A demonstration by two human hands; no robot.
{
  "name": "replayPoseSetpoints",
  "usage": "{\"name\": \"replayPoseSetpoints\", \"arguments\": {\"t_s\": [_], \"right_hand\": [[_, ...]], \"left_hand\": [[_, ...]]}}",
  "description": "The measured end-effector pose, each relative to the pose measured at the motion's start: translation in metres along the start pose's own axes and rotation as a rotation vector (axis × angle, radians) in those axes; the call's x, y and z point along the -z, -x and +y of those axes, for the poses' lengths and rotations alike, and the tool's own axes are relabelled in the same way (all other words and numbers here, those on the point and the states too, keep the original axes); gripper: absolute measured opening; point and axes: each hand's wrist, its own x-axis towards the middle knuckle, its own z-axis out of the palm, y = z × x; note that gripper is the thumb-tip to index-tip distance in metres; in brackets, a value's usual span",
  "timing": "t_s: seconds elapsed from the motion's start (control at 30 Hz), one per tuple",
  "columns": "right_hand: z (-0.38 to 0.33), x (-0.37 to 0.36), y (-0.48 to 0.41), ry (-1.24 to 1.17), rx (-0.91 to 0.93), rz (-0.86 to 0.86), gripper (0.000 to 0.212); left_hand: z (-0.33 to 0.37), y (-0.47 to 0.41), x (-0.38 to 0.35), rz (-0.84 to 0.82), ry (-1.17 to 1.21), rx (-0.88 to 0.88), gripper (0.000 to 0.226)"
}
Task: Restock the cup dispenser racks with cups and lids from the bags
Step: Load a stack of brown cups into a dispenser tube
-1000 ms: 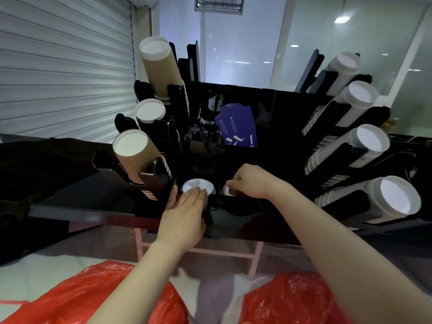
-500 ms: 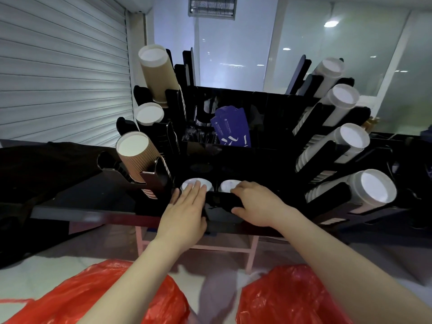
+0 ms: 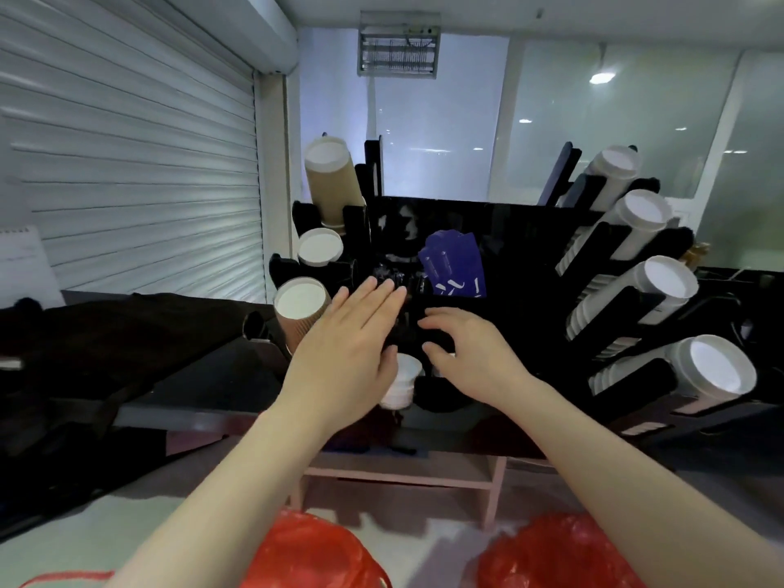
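My flat left hand [image 3: 352, 350] and loosely curled right hand [image 3: 471, 354], both empty, hovered mid-frame over the rack [image 3: 526, 248], seemingly well stocked with cups [image 3: 670, 286]; red bags [image 3: 314, 549] lay at the bottom edge.

Both hands are lifting away from the rack front.
The left hand [image 3: 352, 345] is coming up off the white lid stack [image 3: 403, 381], fingers straight; the right hand [image 3: 471, 354] is letting go of the black rack [image 3: 522, 316], fingers loosely curled, holding nothing.
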Motion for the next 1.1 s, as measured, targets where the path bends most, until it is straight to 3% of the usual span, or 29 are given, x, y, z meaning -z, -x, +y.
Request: {"name": "replayPoseSetpoints", "arguments": {"t_s": [0.17, 0.33, 0.47, 0.67, 0.8, 0.93, 1.1], "right_hand": [[-0.035, 0.016, -0.031, -0.06, 0.096, 0.122, 0.037], [-0.068, 0.03, -0.085, -0.139, 0.121, 0.269, 0.027], [-0.078, 0.026, -0.141, -0.209, 0.002, 0.296, 0.034], [-0.065, 0.004, -0.209, -0.471, -0.326, 0.292, 0.035], [-0.048, -0.009, -0.228, -0.611, -0.486, 0.192, 0.026], [-0.031, -0.014, -0.25, -0.797, -0.637, 0.123, 0.038], [-0.022, -0.025, -0.266, -0.892, -0.711, 0.028, 0.009]], "left_hand": [[-0.047, -0.02, 0.027, 0.079, 0.078, 0.066, 0.062], [-0.106, -0.057, 0.046, 0.264, 0.437, 0.293, 0.063], [-0.143, -0.097, 0.042, 0.311, 0.843, 0.505, 0.057], [-0.206, -0.145, -0.001, 0.198, 1.323, 0.883, 0.017], [-0.23, -0.164, -0.029, 0.042, 1.26, 1.045, 0.02], [-0.243, -0.179, -0.04, -0.191, 1.217, 1.038, 0.025], [-0.253, -0.185, -0.051, -0.311, 1.292, 0.954, 0.022]]}}
